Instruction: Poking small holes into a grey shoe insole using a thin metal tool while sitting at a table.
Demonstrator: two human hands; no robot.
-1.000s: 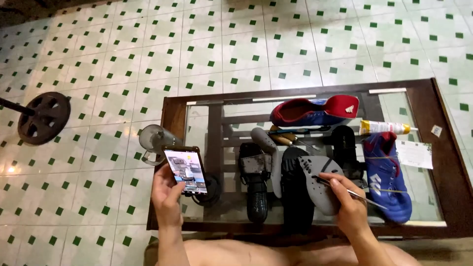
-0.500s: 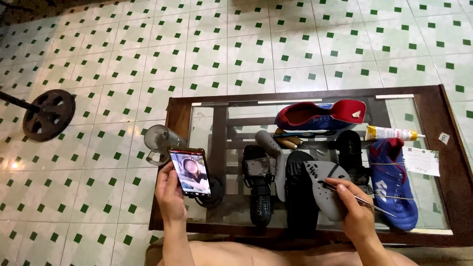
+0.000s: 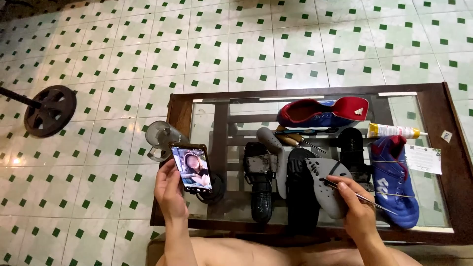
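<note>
From the head camera, the left hand point(image 3: 170, 192) is wrapped around a phone point(image 3: 192, 168), its lit screen facing up, held over the left end of a glass-topped table point(image 3: 451, 148). The right hand point(image 3: 358, 211) is closed on a grey insole point(image 3: 327, 184) and a thin metal awl point(image 3: 367, 199), above the table's near edge. On the glass lie black sandals point(image 3: 259, 180), two blue shoes point(image 3: 394, 182), one of them with a red lining point(image 3: 320, 114), a glue tube point(image 3: 391, 131), and a paper slip point(image 3: 423, 158). A weight plate point(image 3: 49, 111) rests on the tiled floor point(image 3: 123, 64), well apart to the left.
</note>
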